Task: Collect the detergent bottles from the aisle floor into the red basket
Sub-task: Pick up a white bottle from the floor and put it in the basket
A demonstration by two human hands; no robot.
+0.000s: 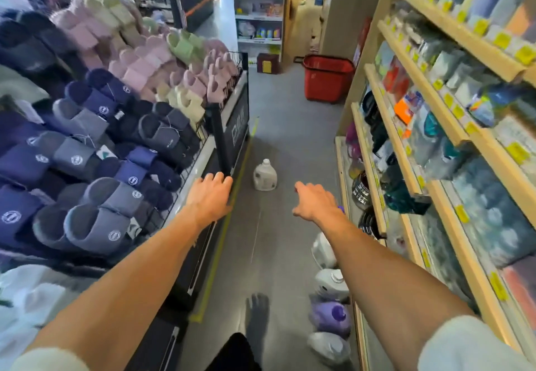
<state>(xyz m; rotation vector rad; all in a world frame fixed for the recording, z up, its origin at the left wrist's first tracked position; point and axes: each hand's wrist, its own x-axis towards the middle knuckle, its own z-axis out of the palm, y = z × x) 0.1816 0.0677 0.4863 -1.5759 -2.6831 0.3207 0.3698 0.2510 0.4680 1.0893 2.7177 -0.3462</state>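
From the head camera, both bare arms reach forward down a shop aisle. The left hand (210,196) is spread palm down with its fingers straight and loose, holding nothing; its fingertips lie at the foot of the black corner post (222,141) of a slipper rack (116,127), and whether they touch it cannot be told. The right hand (314,201) is also empty, palm down, with fingers relaxed and drooping slightly forward. Between the two hands and a little beyond their fingertips, a white detergent bottle (264,176) stands upright on the grey floor (278,127), apart from both hands. Far beyond the right hand, at the end of the aisle, the red basket (327,78) sits on the floor just beside the wooden shelving (435,167) that runs along the right arm's outer side. Below the right forearm, a row of bottles sits at the base of that shelving: a white bottle (323,250) nearest the wrist, then a pale grey bottle (332,283), a purple bottle (330,315), and a grey bottle (329,347) nearest the elbow; all four are blurred. A yellow floor line (223,225) runs under the left wrist along the rack's base. A dark-socked foot (256,315) rests on the floor between the forearms.
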